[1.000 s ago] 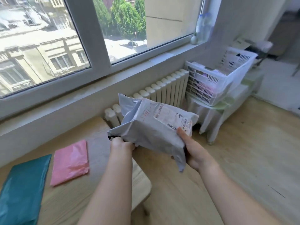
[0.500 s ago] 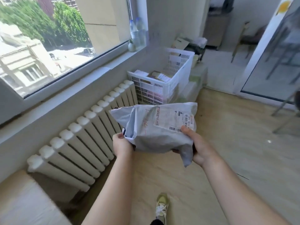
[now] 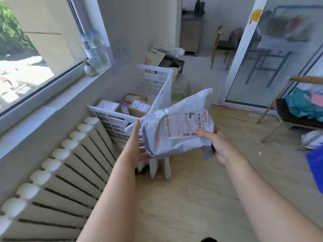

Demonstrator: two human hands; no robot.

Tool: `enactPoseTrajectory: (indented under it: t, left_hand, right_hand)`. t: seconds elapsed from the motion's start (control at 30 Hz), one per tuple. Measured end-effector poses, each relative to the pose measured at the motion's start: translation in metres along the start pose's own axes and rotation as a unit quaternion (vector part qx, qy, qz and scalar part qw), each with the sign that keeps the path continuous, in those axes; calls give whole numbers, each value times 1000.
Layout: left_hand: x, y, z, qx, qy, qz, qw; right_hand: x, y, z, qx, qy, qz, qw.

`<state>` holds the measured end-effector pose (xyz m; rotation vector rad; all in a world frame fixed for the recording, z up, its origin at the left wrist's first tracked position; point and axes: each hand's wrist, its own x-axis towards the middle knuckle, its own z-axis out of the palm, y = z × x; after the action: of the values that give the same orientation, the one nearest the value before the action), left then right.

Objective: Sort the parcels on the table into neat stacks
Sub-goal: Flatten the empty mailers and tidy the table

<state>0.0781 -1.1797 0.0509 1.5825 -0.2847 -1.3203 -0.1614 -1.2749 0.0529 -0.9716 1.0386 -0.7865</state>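
Item: grey poly-mailer parcel (image 3: 174,135), one shipping label (image 3: 185,123) face up. Location: held in the air over the floor, just in front of the white basket (image 3: 157,81) of boxed parcels; the desk is out of view. Hold: right hand (image 3: 218,145) pinches the near right corner, thumb on the label, fingers beneath; left hand (image 3: 135,145) lies straight-fingered against the left edge, propping it. Handling, as judged: light, soft, slick crumpled film, apt to sag. Take it by opposite edges or support it from beneath, never by the loose flap.

Fingers of left hand (image 3: 137,145) hidden under parcel (image 3: 174,131); blue object (image 3: 316,169) cropped.
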Motion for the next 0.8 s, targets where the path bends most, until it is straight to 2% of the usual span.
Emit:
enactPoseTrajectory:
  t: [0.07, 0.23, 0.33, 0.43, 0.6, 0.7, 0.8]
  left_hand:
    - [28, 17, 27, 12, -22, -23, 999]
    - [94, 53, 80, -9, 14, -56, 998]
    - [139, 70, 109, -2, 64, -24, 998]
    - [182, 91, 140, -9, 151, -5, 988]
    - [232, 112, 163, -59, 186, 10, 981]
    - [256, 126, 159, -122, 232, -19, 965]
    - [291, 149, 147, -176, 284, -55, 941]
  right_hand:
    - [33, -14, -16, -7, -1, 0, 1000]
    - [118, -48, -38, -41, -22, -11, 999]
    - [175, -74, -47, -34, -39, -23, 998]
    - [226, -101, -58, -19, -51, -34, 998]
    - [313, -123, -56, -10, -54, -49, 997]
    - [351, -126, -34, -14, -42, -52, 998]
    - [396, -131, -5, -14, -74, -44, 996]
